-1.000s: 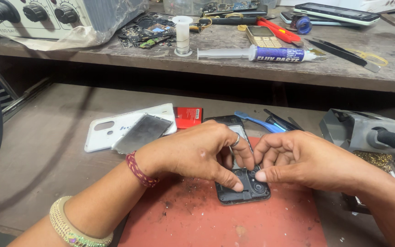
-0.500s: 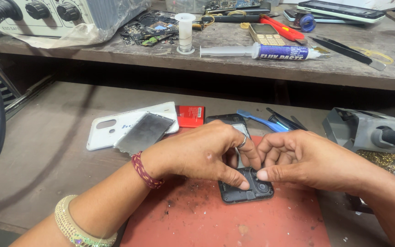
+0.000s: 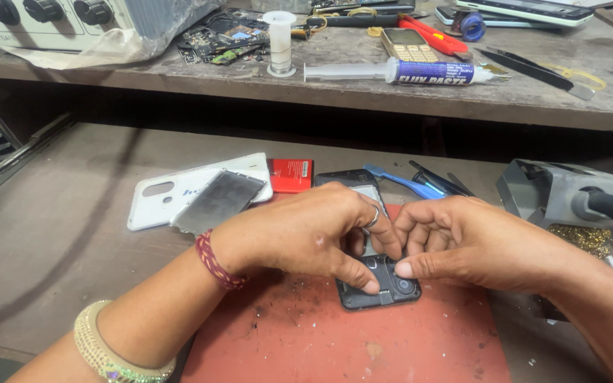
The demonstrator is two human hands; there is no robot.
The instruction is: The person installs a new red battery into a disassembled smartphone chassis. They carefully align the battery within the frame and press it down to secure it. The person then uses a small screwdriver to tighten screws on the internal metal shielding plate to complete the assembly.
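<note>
Dark opened phone (image 3: 381,284), lying on a red work mat (image 3: 363,340); taken as landmark. Left hand (image 3: 306,230) over its left side, thumb pressing its lower edge; right hand (image 3: 473,245) over its right side, thumb tip on the camera area (fingers of both bunched together above the phone, so what they pinch cannot be told). Left of the phone: white back cover (image 3: 172,195) with a grey panel (image 3: 218,201) on it. Behind the phone: red battery (image 3: 291,174), blue pry tool (image 3: 399,181). Well behind, on the shelf: syringe (image 3: 399,71).
</note>
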